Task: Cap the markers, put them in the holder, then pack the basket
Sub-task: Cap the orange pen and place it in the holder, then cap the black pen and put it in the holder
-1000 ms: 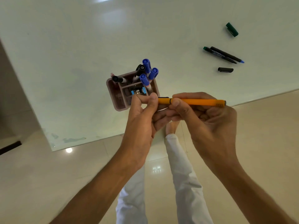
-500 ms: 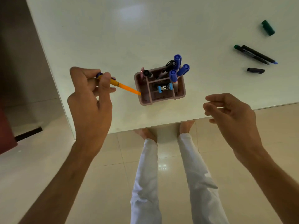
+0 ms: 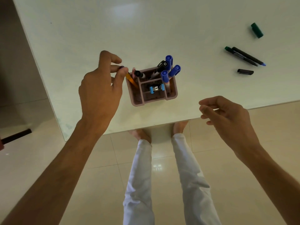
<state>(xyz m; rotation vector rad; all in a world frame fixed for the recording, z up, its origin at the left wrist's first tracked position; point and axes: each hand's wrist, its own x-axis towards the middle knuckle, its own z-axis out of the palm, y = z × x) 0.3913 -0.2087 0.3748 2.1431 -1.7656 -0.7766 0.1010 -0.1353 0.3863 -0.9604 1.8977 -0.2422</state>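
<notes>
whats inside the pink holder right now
Inside the holder: three blue-capped markers, a black-capped marker, a blue clip, and an orange pen the left hand is inserting. Their lower ends are hidden.

**One camera, worn on the head, looking steeply down**

There is a single view, so no overlap with another. It looks from above the standing person, forward and almost straight down, over the near edge of the white table [image 3: 97, 30]. Both forearms reach up into frame from the bottom corners; the hands sit mid-frame, fairly near. Below the table edge, the tiled floor [image 3: 48, 159] and the person's legs show. Wide-angle lens bends the edges.
</notes>
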